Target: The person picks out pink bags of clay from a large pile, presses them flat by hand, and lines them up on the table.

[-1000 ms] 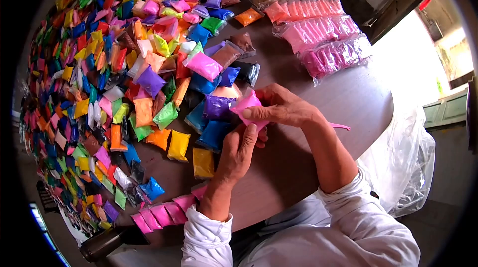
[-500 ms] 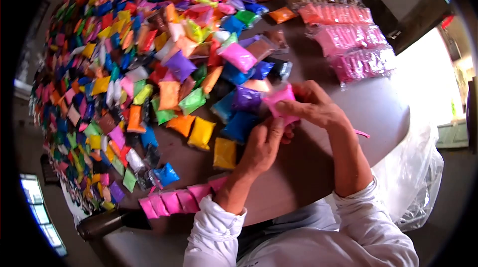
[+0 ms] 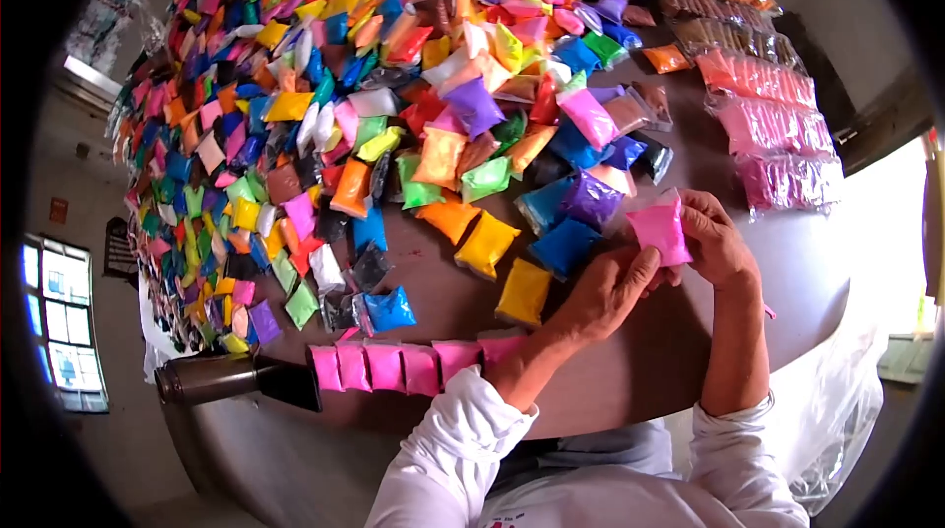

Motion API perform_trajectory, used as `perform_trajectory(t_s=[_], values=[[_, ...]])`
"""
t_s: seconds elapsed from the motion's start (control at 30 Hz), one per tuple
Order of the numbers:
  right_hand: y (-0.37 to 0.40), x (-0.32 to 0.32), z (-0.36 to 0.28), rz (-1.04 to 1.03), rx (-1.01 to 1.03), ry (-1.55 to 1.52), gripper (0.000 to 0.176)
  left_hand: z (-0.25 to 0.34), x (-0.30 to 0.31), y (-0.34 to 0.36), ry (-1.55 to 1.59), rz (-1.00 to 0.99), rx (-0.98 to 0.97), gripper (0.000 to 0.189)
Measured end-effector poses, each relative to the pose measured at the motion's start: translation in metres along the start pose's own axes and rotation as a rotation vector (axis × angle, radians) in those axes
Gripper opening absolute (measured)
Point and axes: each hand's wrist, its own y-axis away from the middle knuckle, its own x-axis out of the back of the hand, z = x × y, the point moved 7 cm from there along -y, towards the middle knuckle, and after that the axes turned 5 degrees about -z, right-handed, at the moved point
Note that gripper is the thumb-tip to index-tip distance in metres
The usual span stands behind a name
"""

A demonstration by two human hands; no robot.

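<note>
A small bright pink packet (image 3: 660, 231) in clear wrap is held up over the near right part of the brown table. My left hand (image 3: 615, 290) pinches its lower edge, thumb on the front. On its right side, my right hand (image 3: 717, 238) grips the same packet with thumb and bent fingers. Just left of my hands lie a blue packet (image 3: 566, 248), a purple packet (image 3: 591, 198) and a yellow packet (image 3: 525, 290). A row of pink packets (image 3: 384, 368) runs along the near table edge, its right end partly hidden behind my left forearm.
A large heap of many-coloured packets (image 3: 394, 124) covers the table's left and far side. Bundled packets in clear bags (image 3: 787, 179) line the far right. At the near left edge lies a dark hair-dryer-like tool (image 3: 212, 380). A clear plastic bag (image 3: 837, 410) hangs at the right.
The view has swung left, so the table's contents sit further right. My right hand has shifted to the packet's right side, with its thumb off the front; both hands still hold it.
</note>
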Motion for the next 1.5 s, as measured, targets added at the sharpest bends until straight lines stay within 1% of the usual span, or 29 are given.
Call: perform_trajectory(t_s=[0.03, 0.07, 0.13, 0.17, 0.27, 0.33, 0.4, 0.47, 0.5, 0.53, 0.6, 0.63, 0.67, 0.7, 0.73, 0.8, 0.83, 0.87, 0.93, 0.97, 1.0, 1.07, 1.1, 1.17, 1.2, 1.27, 1.3, 1.43, 1.5], values=[[-0.002, 0.001, 0.001, -0.019, 0.034, 0.038, 0.048, 0.004, 0.0, 0.001, -0.033, 0.019, -0.029, 0.038], [-0.002, 0.0, -0.001, -0.027, 0.035, 0.043, 0.048, 0.005, -0.001, 0.001, -0.035, 0.024, -0.036, 0.038], [-0.001, -0.011, -0.007, -0.105, 0.027, 0.078, 0.055, 0.008, -0.004, 0.001, -0.074, 0.033, -0.056, 0.04], [0.002, -0.007, -0.004, -0.094, -0.038, 0.084, 0.06, 0.009, -0.004, 0.002, -0.075, 0.034, -0.061, 0.04], [0.002, -0.009, -0.003, -0.126, 0.022, 0.042, 0.061, 0.014, -0.007, 0.004, -0.16, 0.022, -0.117, 0.043], [0.005, -0.001, -0.003, -0.161, 0.041, 0.083, 0.059, 0.01, -0.005, 0.005, -0.23, 0.023, -0.084, 0.046], [0.006, 0.0, -0.003, -0.192, 0.057, 0.119, 0.057, 0.003, -0.001, 0.003, -0.191, 0.029, -0.092, 0.047], [0.007, 0.005, -0.012, -0.097, 0.176, 0.239, 0.045, -0.002, -0.002, 0.003, -0.143, 0.028, -0.095, 0.048], [0.005, 0.011, -0.014, 0.069, 0.255, 0.1, 0.037, -0.002, 0.0, 0.002, -0.098, 0.073, -0.086, 0.049], [0.008, 0.019, -0.017, 0.112, 0.269, 0.059, 0.038, -0.001, 0.001, 0.002, -0.05, 0.117, -0.079, 0.05], [0.009, 0.029, -0.024, 0.225, 0.309, 0.001, 0.036, 0.002, 0.001, 0.003, -0.068, 0.101, -0.088, 0.046], [0.01, 0.035, -0.024, 0.337, 0.327, -0.007, 0.031, 0.009, -0.001, 0.003, -0.263, 0.1, -0.08, 0.046], [0.011, 0.037, -0.024, 0.378, 0.316, -0.048, 0.025, 0.01, -0.006, 0.005, -0.45, 0.099, -0.064, 0.046], [0.011, 0.031, -0.025, 0.359, 0.323, -0.054, 0.023, 0.015, -0.014, 0.007, -0.616, 0.147, -0.166, 0.037], [0.009, 0.025, -0.026, 0.334, 0.333, -0.061, 0.021, 0.012, -0.023, 0.009, -0.587, 0.149, -0.159, 0.037], [0.007, 0.023, -0.017, 0.309, 0.256, 0.03, 0.018, 0.023, -0.056, 0.022, -0.927, 0.088, -0.423, 0.026], [0.008, 0.015, -0.014, 0.281, 0.22, 0.129, 0.018, 0.015, -0.071, 0.026, -0.929, -0.003, -0.432, 0.019], [0.01, 0.007, -0.013, 0.259, 0.164, 0.224, 0.021, 0.008, -0.08, 0.032, -0.915, -0.003, -0.43, 0.019], [0.015, -0.025, -0.015, 0.132, 0.125, 0.393, 0.025, -0.003, -0.107, 0.041, -1.053, -0.184, -0.488, 0.019], [0.017, -0.038, -0.012, 0.065, 0.048, 0.44, 0.026, -0.01, -0.116, 0.043, -1.085, -0.304, -0.435, 0.021], [0.02, -0.05, -0.007, -0.002, -0.033, 0.485, 0.028, -0.011, -0.116, 0.045, -1.073, -0.299, -0.432, 0.021], [0.025, -0.072, 0.004, -0.171, -0.196, 0.708, 0.03, -0.009, -0.113, 0.044, -1.03, -0.246, -0.467, 0.02], [0.026, -0.079, 0.006, -0.174, -0.204, 0.71, 0.03, -0.019, -0.11, 0.041, -0.981, -0.223, -0.352, 0.019], [0.027, -0.097, 0.016, -0.274, -0.269, 0.781, 0.032, -0.028, -0.108, 0.04, -0.955, -0.201, -0.337, 0.019], [0.024, -0.104, 0.022, -0.279, -0.272, 0.78, 0.032, -0.028, -0.106, 0.041, -0.96, -0.2, -0.337, 0.019], [0.018, -0.121, 0.033, -0.328, -0.228, 0.966, 0.034, -0.027, -0.105, 0.042, -0.966, -0.197, -0.363, 0.019], [0.015, -0.129, 0.033, -0.302, -0.239, 1.111, 0.034, -0.025, -0.105, 0.043, -0.967, -0.196, -0.377, 0.019], [0.012, -0.126, 0.04, -0.233, -0.227, 1.245, 0.034, -0.023, -0.106, 0.039, -0.954, -0.197, -0.433, 0.019], [0.015, -0.117, 0.033, -0.183, -0.09, 1.381, 0.027, -0.022, -0.107, 0.04, -0.939, -0.191, -0.468, 0.019]])
